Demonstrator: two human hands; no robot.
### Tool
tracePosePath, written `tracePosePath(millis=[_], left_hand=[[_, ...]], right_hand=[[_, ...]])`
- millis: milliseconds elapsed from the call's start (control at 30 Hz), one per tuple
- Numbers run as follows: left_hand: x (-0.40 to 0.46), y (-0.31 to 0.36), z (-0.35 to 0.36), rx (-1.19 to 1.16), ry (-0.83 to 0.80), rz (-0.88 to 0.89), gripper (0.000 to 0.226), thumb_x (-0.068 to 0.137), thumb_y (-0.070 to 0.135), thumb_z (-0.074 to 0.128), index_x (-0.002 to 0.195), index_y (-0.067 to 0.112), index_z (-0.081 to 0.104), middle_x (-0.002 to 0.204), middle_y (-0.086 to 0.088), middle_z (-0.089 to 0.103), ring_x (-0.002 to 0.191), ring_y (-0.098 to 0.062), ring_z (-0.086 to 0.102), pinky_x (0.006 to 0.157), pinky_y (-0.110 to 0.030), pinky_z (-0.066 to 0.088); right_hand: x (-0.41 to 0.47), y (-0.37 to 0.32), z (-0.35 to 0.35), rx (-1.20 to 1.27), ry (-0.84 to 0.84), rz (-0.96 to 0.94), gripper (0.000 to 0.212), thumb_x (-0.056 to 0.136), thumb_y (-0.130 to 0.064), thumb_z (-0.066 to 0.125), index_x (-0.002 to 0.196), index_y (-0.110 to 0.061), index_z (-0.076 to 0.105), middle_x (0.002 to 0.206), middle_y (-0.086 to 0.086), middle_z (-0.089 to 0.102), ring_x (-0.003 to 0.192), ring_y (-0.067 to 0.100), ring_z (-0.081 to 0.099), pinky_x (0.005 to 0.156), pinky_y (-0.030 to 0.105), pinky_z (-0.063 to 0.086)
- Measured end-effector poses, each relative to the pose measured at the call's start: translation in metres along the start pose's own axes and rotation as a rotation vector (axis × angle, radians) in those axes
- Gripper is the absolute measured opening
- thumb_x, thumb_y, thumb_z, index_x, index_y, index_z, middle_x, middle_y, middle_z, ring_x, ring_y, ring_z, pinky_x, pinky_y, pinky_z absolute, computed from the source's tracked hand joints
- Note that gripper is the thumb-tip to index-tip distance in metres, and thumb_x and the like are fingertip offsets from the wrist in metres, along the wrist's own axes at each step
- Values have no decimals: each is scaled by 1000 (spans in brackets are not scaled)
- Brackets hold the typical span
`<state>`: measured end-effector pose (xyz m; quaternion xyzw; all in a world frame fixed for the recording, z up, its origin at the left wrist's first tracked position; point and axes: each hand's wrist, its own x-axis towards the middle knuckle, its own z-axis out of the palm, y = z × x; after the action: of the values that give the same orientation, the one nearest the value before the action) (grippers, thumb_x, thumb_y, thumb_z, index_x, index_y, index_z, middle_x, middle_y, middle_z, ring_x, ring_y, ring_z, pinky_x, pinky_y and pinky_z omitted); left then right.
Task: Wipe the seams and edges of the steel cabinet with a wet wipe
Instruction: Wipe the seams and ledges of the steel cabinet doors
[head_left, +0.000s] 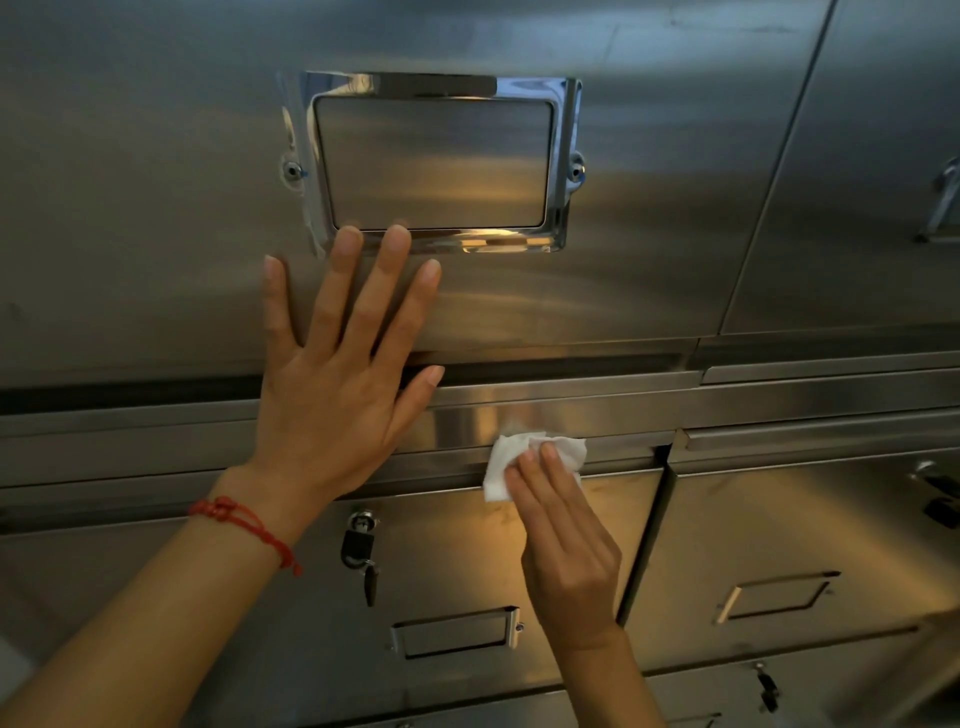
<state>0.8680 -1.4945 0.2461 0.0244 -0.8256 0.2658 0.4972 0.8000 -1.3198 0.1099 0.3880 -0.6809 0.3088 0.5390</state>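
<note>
text: none legible — label frames (436, 161) on cabinet (156, 182) blank

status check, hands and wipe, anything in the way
Left hand flat on steel cabinet, bracing. Right hand pressing wet wipe on horizontal edge. Padlock below, clear of the wipe.

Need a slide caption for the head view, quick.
Right hand presses wet wipe along steel cabinet seam; left hand braces flat.

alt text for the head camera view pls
A right hand presses a crumpled white wet wipe along a horizontal seam of a brushed steel cabinet. The left hand, red string bracelet at the wrist, lies flat above it.
</note>
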Motion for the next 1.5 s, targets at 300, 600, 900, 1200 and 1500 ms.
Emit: tracePosePath(millis=[300, 600, 900, 1200, 1500], left_hand=[[0, 0, -2, -18, -17, -4, 66, 98, 50, 23, 149, 17, -2, 155, -1, -17, 140, -21, -22, 109, -53, -13], [1, 0, 0, -34, -9, -8, 65, 98, 50, 24, 149, 17, 1, 154, -5, -1, 140, -20, -21, 109, -52, -14], [2, 1, 0, -38, -2, -12, 67, 97, 49, 29, 149, 17, 0, 152, -8, 3, 140, -19, -22, 108, -56, -9], [1, 1, -3, -44, -21, -18, 65, 97, 50, 25, 149, 17, 1, 153, -6, 4, 140, -19, -23, 109, -53, -13], [1, 1, -5, -50, -44, -19, 64, 98, 51, 20, 149, 18, 0, 155, -1, -10, 139, -19, -24, 109, -52, -13]], right_hand=[[-1, 1, -1, -48, 26, 56, 21, 98, -12, 47, 111, -2, 60, 119, 15, 57, 113, 28, 56, 94, 43, 46], [1, 17, -8, -53, -28, -64, 28, 84, -6, 62, 112, -1, 60, 121, 15, 56, 116, 26, 54, 97, 41, 44], [4, 17, -8, -11, -39, -121, 20, 95, -6, 53, 113, -2, 60, 121, 15, 59, 116, 25, 56, 98, 38, 46], [2, 13, -12, -33, -13, 51, 25, 85, -3, 58, 109, 0, 63, 118, 16, 60, 112, 29, 58, 94, 39, 49], [7, -9, 2, 44, -49, -77, 22, 95, -5, 53, 115, -3, 61, 122, 14, 60, 120, 23, 54, 100, 36, 45]])
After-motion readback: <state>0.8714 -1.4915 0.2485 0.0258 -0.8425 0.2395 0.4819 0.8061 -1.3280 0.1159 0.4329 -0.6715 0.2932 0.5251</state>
